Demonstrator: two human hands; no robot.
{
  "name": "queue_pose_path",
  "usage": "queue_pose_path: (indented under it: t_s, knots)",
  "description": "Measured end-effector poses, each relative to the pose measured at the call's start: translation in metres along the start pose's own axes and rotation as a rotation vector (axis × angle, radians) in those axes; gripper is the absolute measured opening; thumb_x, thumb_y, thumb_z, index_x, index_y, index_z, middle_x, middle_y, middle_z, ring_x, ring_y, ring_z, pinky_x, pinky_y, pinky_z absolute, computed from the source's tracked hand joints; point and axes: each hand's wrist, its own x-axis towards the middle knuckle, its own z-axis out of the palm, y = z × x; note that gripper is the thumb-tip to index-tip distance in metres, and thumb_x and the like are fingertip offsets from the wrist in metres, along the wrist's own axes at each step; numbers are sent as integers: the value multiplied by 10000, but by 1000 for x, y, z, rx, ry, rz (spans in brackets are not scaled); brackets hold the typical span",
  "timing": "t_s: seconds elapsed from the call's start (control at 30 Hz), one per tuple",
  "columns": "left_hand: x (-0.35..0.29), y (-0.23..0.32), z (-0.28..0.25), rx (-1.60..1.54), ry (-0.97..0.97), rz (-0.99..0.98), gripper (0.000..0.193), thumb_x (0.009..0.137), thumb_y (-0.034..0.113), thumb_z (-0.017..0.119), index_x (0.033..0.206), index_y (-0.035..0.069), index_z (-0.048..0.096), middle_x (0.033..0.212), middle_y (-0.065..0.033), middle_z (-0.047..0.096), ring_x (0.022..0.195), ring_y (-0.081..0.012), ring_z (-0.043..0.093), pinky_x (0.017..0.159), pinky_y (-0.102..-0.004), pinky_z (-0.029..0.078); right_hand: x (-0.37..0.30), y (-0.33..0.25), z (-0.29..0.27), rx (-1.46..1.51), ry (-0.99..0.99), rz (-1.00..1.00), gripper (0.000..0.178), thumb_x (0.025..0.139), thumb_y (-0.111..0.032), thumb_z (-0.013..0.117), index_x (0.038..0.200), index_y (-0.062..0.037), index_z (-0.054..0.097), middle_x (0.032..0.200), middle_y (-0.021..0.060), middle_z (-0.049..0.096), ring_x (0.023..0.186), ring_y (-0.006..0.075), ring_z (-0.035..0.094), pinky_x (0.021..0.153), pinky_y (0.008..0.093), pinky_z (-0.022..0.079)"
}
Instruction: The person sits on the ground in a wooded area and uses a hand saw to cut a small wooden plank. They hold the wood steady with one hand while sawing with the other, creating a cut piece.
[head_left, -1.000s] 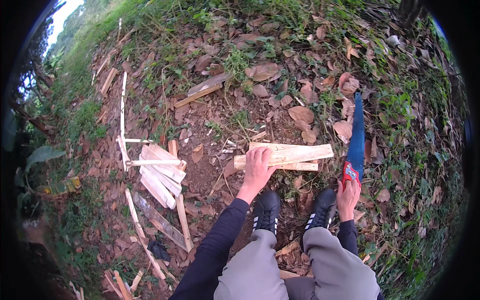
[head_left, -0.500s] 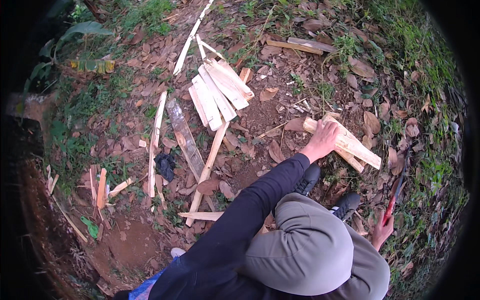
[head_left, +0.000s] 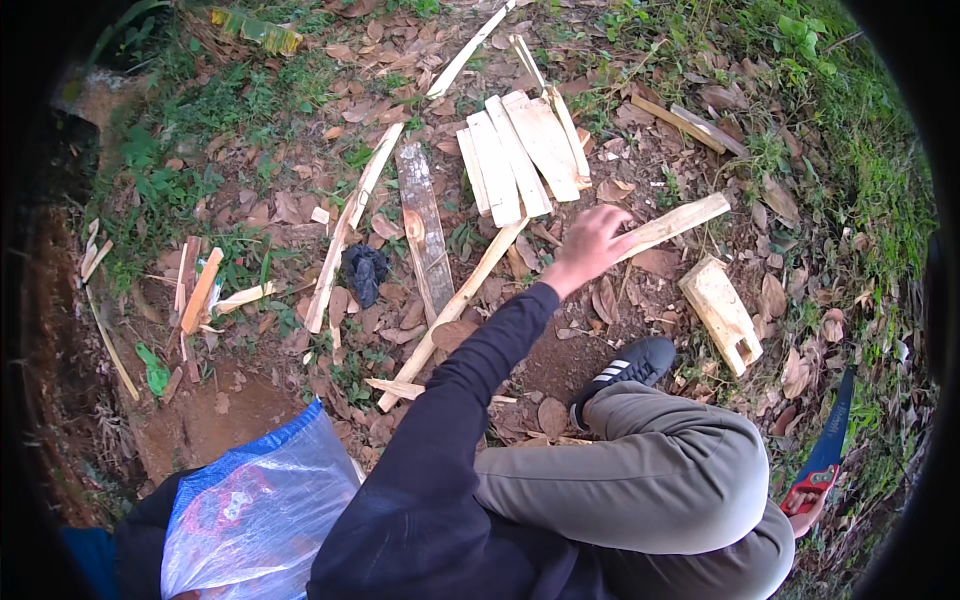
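Observation:
My left hand (head_left: pixel 592 247) reaches out over the ground, its fingers closed around one end of a pale wooden plank (head_left: pixel 680 225). The plank's other end points up and to the right, and its gripped end is partly hidden by the hand. Low on the right, my right hand (head_left: pixel 805 515) grips a handsaw by its red handle. The saw's dark blue blade (head_left: pixel 832 425) points upward beside the grass. A thick pale wood block (head_left: pixel 722 315) with a notch in its near end lies on the leaves, between the plank and the saw.
Several cut boards (head_left: pixel 525 150) lie in a fanned stack beyond my left hand. A long strip (head_left: pixel 455 305) and a bark-covered slab (head_left: pixel 425 235) lie left of it. My shoe (head_left: pixel 625 375) rests near the block. A blue-edged plastic sack (head_left: pixel 260 500) is at lower left.
My left hand has lifted the plank off the notched block and carried it left toward the stacked boards. The saw has shifted lower right, and the view has turned.

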Motion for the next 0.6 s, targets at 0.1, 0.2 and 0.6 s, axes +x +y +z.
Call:
queue_pose_path:
  t_s: [0.1, 0.2, 0.6]
  knots:
    - [-60, -66, -57, 93, 189, -251, 222, 994, 294, 606, 901, 98, 651, 897, -46, 667, 800, -178, 621, 762, -354, 508, -6, -10, 4, 39, -19, 6, 230, 980, -240, 655, 857, -57, 587, 677, 4, 515, 494, 122, 403, 528, 278, 362]
    - [-135, -128, -109, 186, -48, -699, 194, 972, 293, 641, 967, 101, 612, 930, -38, 629, 792, -184, 602, 706, -338, 481, -12, -20, 10, 71, -32, -2, 224, 981, -234, 652, 856, -60, 588, 674, -2, 512, 489, 114, 394, 524, 274, 358]
    - [-182, -118, -89, 226, -386, -987, 491, 838, 413, 713, 1059, 0, 567, 1010, -260, 682, 978, -461, 655, 863, -559, 508, -38, -22, 65, 150, 79, 15, 233, 993, -197, 619, 801, -95, 535, 683, -24, 486, 461, 91, 347, 493, 261, 317]
